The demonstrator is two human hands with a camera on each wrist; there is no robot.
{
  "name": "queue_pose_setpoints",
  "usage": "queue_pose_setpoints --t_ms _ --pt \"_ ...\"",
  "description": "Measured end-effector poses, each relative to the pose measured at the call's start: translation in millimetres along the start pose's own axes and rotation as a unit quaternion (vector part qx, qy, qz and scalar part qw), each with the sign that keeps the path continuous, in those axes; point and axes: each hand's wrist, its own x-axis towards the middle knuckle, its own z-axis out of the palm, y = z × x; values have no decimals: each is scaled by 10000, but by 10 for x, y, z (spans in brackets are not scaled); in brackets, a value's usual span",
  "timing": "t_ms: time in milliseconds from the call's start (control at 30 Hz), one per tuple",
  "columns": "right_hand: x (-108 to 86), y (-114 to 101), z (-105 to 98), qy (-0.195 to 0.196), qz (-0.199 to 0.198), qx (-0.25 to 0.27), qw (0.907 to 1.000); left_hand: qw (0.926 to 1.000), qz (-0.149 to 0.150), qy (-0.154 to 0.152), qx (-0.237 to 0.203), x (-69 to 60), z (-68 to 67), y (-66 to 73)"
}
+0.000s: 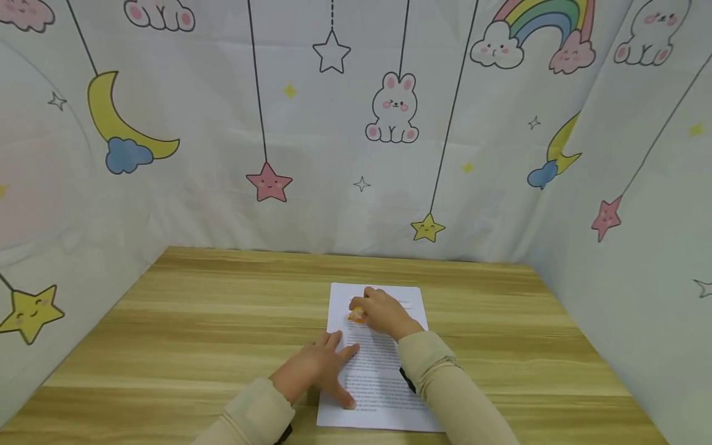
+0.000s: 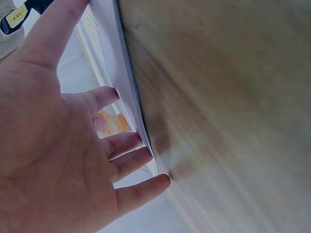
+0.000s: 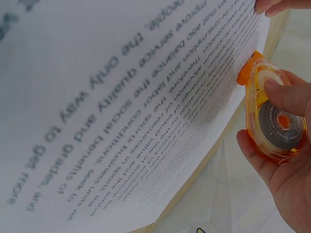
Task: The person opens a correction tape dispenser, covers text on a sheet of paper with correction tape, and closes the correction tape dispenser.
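A printed white sheet (image 1: 378, 383) lies on the wooden table, its text also large in the right wrist view on the paper (image 3: 146, 97). My left hand (image 1: 319, 368) rests with spread fingers on the sheet's left part; the left wrist view shows the palm of this hand (image 2: 53, 141) and its fingertips at the paper's edge. My right hand (image 1: 384, 312) grips an orange correction tape dispenser (image 1: 356, 315) over the upper part of the sheet. In the right wrist view, the thumb and fingers of this hand (image 3: 291, 160) hold the clear dispenser (image 3: 262, 116), its orange tip at the paper.
The wooden table (image 1: 222, 309) extends around the sheet. Behind it and at both sides hangs a white curtain (image 1: 334, 136) printed with stars, moons, rabbits and a rainbow.
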Motion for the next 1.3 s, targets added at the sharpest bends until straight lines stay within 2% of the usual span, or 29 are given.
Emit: queue_pose_setpoints --t_ms 333,567,800,1167,1300 --pt "0 14 21 -52 -150 -459 9988 10000 18 56 2 -11 4 -5" --pt "-24 57 6 -131 -106 -487 9987 9999 65 96 27 -15 0 6" --pt "-66 97 -12 -19 -214 -470 9987 9999 61 28 -86 -20 -12 5" --pt "-136 174 -40 -123 -21 -317 9994 10000 32 1 -51 7 25 -5" --pt "-151 202 -52 -128 -71 -268 9995 10000 13 -14 -25 13 28 -10"
